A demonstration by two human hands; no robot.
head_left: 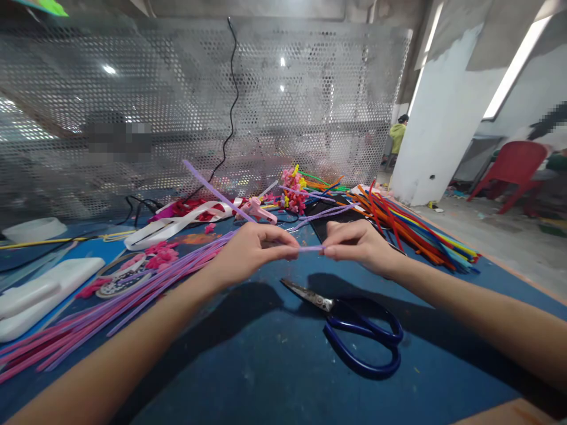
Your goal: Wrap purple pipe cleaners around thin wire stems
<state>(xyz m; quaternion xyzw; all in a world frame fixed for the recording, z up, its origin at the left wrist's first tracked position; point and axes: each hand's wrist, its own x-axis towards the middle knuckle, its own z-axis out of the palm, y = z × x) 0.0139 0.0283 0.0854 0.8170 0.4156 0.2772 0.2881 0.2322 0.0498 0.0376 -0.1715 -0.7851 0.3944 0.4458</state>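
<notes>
Between my two hands a purple pipe cleaner (312, 249) is held just above the table. My left hand (254, 251) pinches it between thumb and forefinger, and a long purple length rises behind that hand to the upper left. My right hand (357, 245) pinches the other side near its end, a short stretch away. Below the right hand lie scissors (363, 333) with dark blue handles, blades pointing up and left. A bundle of pink and purple pipe cleaners (146, 295) lies beside and partly beneath my left forearm.
Multicoloured pipe cleaners (411, 227) lie at the right edge of the blue table (283, 378). Pink pipe-cleaner flowers (295, 189), white ribbon (177, 227) and a white device (53, 295) sit behind and left. A perforated metal panel (287, 112) stands at the back; a red chair (509, 171) is beyond.
</notes>
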